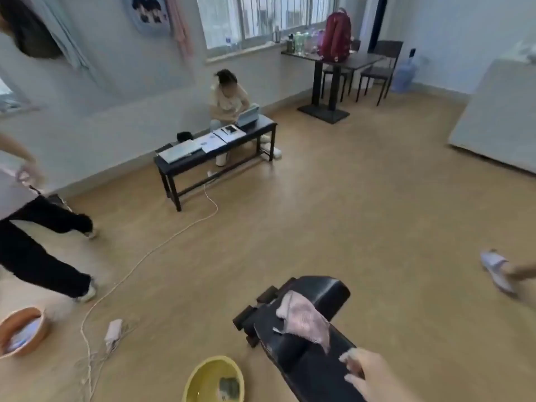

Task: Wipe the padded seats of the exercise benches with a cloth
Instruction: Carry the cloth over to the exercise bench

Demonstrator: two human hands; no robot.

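A black padded exercise bench [307, 364] runs from the bottom edge up toward the middle of the floor, its raised end pad [327, 291] farthest from me. A pink cloth [304, 320] lies crumpled across the seat just below that pad, and no hand holds it. My right hand [368, 372] comes in from the bottom right and rests on the near part of the seat, fingers apart, a short way from the cloth. My left hand is out of sight.
A yellow basin [203, 372] with water and a dark rag sits left of the bench. An orange basin [37, 335], a power strip [113, 332] and a long cable [150, 250] lie on the floor. One person walks at left [43, 227]; another sits behind a low black table [214, 152]. A foot [496, 268] shows at right.
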